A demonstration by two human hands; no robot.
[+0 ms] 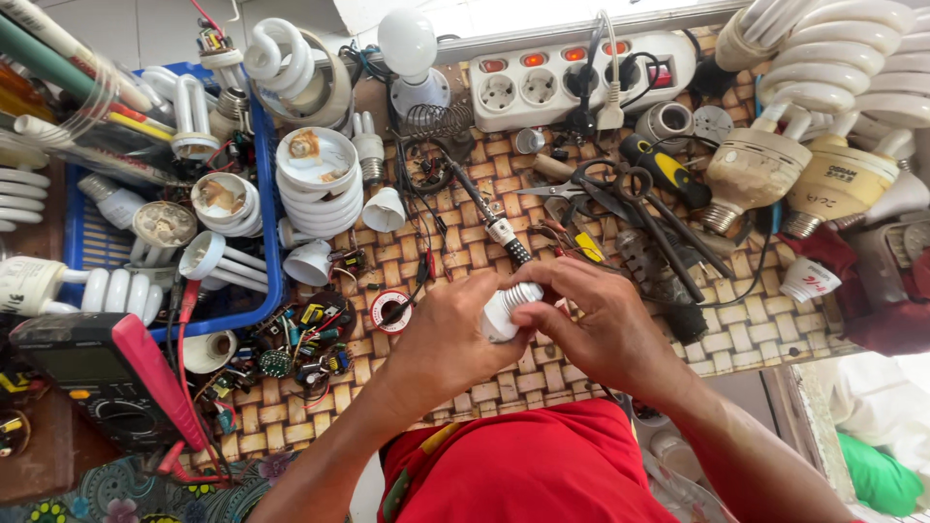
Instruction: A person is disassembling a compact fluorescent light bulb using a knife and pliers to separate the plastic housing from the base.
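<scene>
- The left hand (448,334) and right hand (599,324) meet at the near middle of the bench (736,339), both with fingers curled shut around a small white bulb base (506,308), a smooth plastic shell with a ribbed metal screw cap showing between the fingertips.
- The bench is covered by a woven mat of tan and brown squares, a basket-weave texture.
- Just beyond the hands lies a soldering iron (489,218), a thin metal shaft with a dark grip, pointing toward them.
- Left of the left hand sits a small reel of solder wire (390,310), round, with a red and white face.
- A blue plastic basket (274,242) at the far left holds spiral and tube fluorescent lamps, white, glassy, some with opened round bases.
- Near the basket's near corner lies a heap of loose circuit parts (300,353), small coloured components and thin wires.
- A black multimeter with a red edge (107,373) lies at the near left.
- A white power strip (572,82) with orange lit switches lies at the far middle, plugs seated in it.
- Black-handled scissors (605,184) lie right of the iron.
- Large spiral lamps (823,58) with yellowed bases crowd the far right.
</scene>
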